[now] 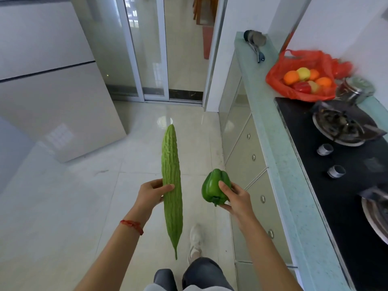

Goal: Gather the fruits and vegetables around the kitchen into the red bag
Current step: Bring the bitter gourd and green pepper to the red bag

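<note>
My left hand (151,192) grips a long bumpy green bitter gourd (171,164) around its middle, held upright over the floor. My right hand (235,196) holds a green bell pepper (213,186) from its right side, stem pointing down. The red bag (279,80) lies open on the counter at the far right, beyond the stove. Inside it sit oranges (291,77), a yellow fruit (303,73) and a red pepper (302,87). Both hands are well short of the bag, lower and to its left.
A pale green counter (270,131) runs along the right with drawers below. A black gas stove (340,148) holds burners and knobs. A metal kettle (354,89) stands beside the bag; a dark utensil (255,42) lies at the counter's far end. A fridge (52,80) stands left; sliding glass doors (155,49) ahead.
</note>
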`<state>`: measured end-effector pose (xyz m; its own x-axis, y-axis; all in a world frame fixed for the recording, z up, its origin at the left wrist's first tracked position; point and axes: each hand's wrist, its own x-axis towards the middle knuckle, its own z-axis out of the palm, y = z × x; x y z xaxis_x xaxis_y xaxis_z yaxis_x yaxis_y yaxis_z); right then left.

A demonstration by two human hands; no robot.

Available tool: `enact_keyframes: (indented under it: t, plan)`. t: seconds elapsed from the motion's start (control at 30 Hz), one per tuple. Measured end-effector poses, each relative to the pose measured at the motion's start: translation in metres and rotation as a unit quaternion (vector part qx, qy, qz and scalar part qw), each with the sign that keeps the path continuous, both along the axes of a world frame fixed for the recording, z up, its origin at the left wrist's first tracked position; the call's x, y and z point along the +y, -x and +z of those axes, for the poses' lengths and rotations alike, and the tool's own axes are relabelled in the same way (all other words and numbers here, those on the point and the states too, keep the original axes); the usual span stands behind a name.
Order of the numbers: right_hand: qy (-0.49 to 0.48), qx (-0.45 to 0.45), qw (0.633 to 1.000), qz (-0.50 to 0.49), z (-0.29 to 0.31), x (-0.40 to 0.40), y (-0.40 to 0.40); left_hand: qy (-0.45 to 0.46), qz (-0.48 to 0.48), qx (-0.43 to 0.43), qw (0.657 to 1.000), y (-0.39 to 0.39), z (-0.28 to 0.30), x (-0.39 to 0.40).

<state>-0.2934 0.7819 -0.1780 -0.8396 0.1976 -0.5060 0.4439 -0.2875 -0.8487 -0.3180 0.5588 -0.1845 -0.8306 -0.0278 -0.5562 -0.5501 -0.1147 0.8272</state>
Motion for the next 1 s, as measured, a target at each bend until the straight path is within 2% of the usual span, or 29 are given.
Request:
enact_keyframes:
  t: [0.5,0.8,1.0]
  plan:
    - [-0.010,0.005,0.999,0.038,0.007,0.043,0.260,0.019,0.028,0.009,0.999,0.238,0.005,0.035]
    - [-0.005,0.001,1.000,0.013,0.001,0.040,0.376,0.023,0.013,0.013,1.000,0.370,0.006,0.034]
    - [0.001,-0.002,0.999,-0.039,-0.008,0.020,0.466,0.022,-0.037,0.009,0.999,0.477,0.002,0.019]
